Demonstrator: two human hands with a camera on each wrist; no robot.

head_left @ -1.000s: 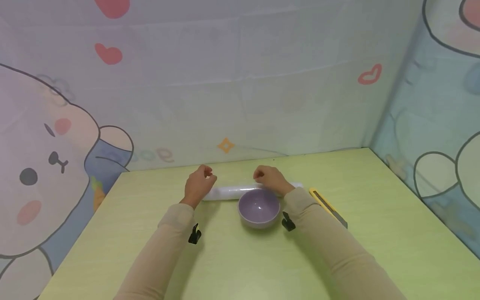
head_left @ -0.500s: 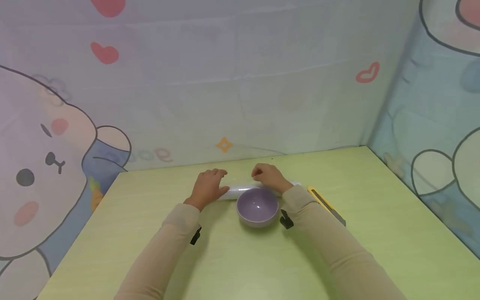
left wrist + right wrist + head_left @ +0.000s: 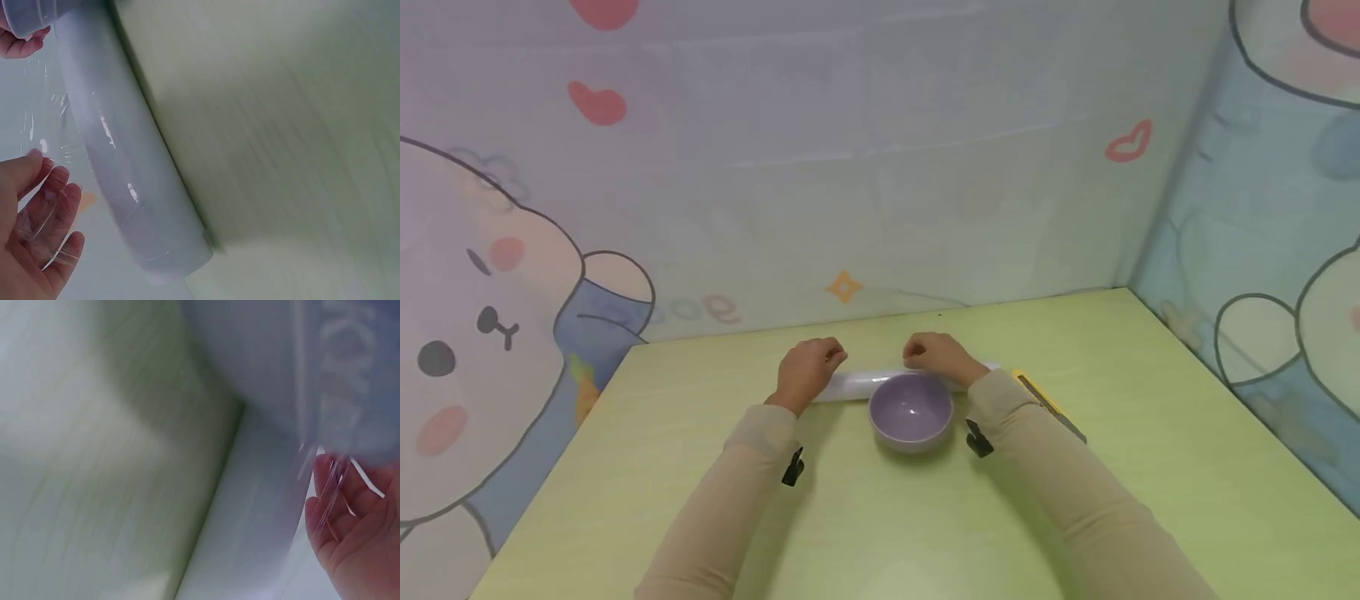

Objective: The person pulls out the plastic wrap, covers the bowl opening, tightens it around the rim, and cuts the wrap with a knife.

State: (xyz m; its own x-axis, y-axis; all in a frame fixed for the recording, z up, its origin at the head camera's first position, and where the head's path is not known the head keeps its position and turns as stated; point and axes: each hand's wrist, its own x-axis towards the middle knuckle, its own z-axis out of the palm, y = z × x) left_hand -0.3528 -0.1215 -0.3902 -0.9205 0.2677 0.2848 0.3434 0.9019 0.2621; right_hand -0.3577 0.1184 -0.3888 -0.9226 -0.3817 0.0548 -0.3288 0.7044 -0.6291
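Note:
A roll of cling film (image 3: 852,386) lies crosswise on the table behind a purple bowl (image 3: 912,412). Over the roll's left part, my left hand (image 3: 807,372) pinches clear film between thumb and fingertip. In the left wrist view a thin sheet of film (image 3: 47,134) stretches from this hand toward the other, and some lies wrinkled across the fingers. Just behind the bowl, my right hand (image 3: 946,357) holds gathered film (image 3: 330,487) in its bent fingers. The bowl hides part of the roll and, in the right wrist view, some of the right fingertips.
A yellow utility knife (image 3: 1051,407) lies to the right, partly beside the right sleeve. The light green table (image 3: 865,533) ends at a cartoon-printed cloth backdrop (image 3: 760,208) at the back and sides.
My left hand opened its fingers and moved right along the roll, then drew back left and pinched the film. The right hand stayed nearly in place. The head view shifted slightly.

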